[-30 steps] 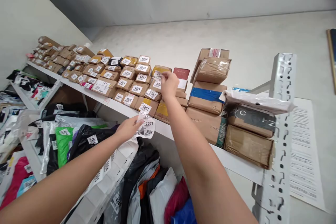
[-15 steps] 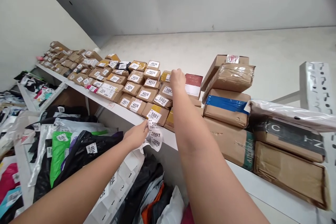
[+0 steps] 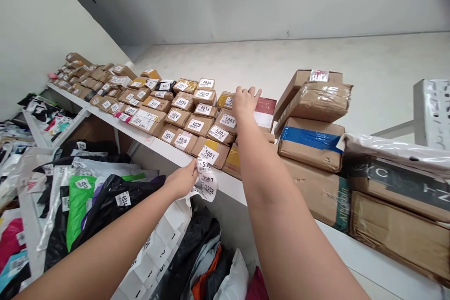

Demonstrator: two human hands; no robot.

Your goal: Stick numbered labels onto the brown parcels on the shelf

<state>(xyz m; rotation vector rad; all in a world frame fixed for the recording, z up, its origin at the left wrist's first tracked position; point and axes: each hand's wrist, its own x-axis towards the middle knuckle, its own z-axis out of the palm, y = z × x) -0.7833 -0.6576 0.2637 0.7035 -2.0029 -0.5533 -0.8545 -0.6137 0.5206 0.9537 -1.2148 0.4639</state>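
Observation:
A strip of white numbered barcode labels [image 3: 206, 179] is pinched in my left hand [image 3: 183, 179], its free end curling below the shelf edge. Numbers such as 5007 and 5008 show on it. My right hand [image 3: 245, 102] is raised over the top row of parcels, fingers apart, holding nothing that I can see. It partly covers a small box with yellow tape [image 3: 223, 100] and the label on that box. Under that box sits a cardboard box marked 5003 [image 3: 228, 121], above boxes marked 5002 [image 3: 220, 133] and 5001 [image 3: 210, 152]. A red and white box [image 3: 264, 111] stands right of my hand.
Stacked labelled parcels line the white shelf [image 3: 228, 186] far to the left. Larger cartons [image 3: 309, 147] are piled at right, near a perforated metal post [image 3: 436, 112]. Bagged parcels [image 3: 119, 197] fill the space below. A long sheet of printed labels [image 3: 158, 248] hangs under my left hand.
My right hand's fingers have spread and lifted from the yellow-taped box, and the hand has shifted slightly right. The left hand keeps its hold on the label strip.

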